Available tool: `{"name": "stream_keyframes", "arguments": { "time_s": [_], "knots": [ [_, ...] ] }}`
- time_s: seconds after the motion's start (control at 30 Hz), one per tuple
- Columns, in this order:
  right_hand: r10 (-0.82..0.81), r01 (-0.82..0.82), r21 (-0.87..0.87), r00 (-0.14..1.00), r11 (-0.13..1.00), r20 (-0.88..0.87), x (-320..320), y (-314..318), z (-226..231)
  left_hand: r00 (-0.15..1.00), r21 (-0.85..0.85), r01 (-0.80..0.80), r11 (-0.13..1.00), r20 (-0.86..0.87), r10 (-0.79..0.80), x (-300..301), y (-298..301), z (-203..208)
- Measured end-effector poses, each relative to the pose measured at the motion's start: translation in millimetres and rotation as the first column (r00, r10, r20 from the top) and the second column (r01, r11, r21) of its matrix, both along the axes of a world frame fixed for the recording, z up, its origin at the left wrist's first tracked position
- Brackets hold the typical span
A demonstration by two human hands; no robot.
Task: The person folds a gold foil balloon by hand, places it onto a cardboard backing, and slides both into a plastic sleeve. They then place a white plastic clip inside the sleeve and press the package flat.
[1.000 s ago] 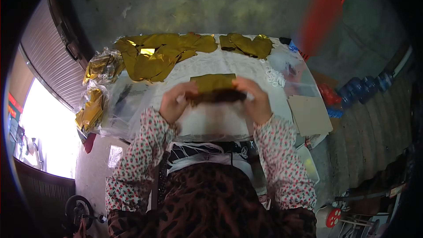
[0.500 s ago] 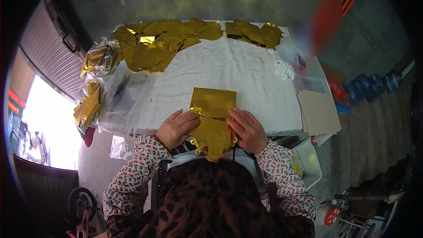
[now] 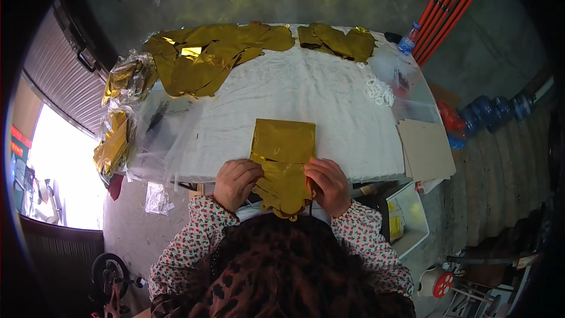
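Note:
A flat gold foil balloon [image 3: 284,184], deflated, lies over the near edge of the table. Its upper part is a smooth rectangle on the cloth; the lower part narrows to a scalloped end with small tabs, hanging toward my lap. My left hand [image 3: 237,182] pinches its left edge just below the crease across it. On the opposite edge, my right hand [image 3: 328,184] grips the foil with curled fingers. Both thumbs are mostly hidden.
Gold foil sheets [image 3: 200,62] and a folded foil bundle [image 3: 338,42] lie along the table's far edge. Plastic-wrapped foil packs [image 3: 112,144] sit at left. White rings [image 3: 379,92], brown cardboard sheets [image 3: 424,150] and a bottle [image 3: 409,39] are at right; a white bin [image 3: 412,218] stands below.
Both hands have drawn slightly inward and closed more firmly on the foil's edges. Its lower part looks flatter and wider. A blurred red shape at upper right is gone, revealing the bottle.

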State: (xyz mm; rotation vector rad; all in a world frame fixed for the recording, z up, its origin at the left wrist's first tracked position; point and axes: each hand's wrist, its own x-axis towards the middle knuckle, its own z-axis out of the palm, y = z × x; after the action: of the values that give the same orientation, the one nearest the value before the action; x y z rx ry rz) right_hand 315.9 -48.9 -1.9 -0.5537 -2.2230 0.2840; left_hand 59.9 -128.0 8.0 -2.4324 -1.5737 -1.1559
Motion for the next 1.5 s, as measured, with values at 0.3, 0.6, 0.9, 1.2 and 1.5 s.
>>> {"name": "stream_keyframes", "arguments": {
  "time_s": [0.3, 0.6, 0.9, 1.2, 1.5],
  "knots": [
    [-0.317, 0.243, -0.402, 0.94, 0.883, -0.128, -18, -10, -1, 0.951, -0.192, -0.163, 0.968, 0.231, 0.206, 10, 5, 7],
    [-0.459, 0.366, -0.469, 0.883, 0.804, -0.097, -31, -3, 7, 0.883, -0.369, -0.296, 0.881, 0.247, 0.4, 16, 25, 12],
    [-0.464, 0.396, -0.446, 0.884, 0.803, -0.05, -33, -4, 13, 0.913, -0.293, -0.322, 0.9, 0.154, 0.377, 19, 32, 10],
    [-0.479, 0.362, -0.514, 0.871, 0.778, -0.111, -23, -13, 16, 0.946, -0.247, -0.273, 0.93, 0.105, 0.306, 18, 36, 11],
    [-0.227, 0.229, 0.013, 0.971, 0.973, -0.078, -6, -30, 11, 0.96, -0.272, -0.216, 0.938, 0.117, 0.255, 15, 39, 13]
  ]
}}
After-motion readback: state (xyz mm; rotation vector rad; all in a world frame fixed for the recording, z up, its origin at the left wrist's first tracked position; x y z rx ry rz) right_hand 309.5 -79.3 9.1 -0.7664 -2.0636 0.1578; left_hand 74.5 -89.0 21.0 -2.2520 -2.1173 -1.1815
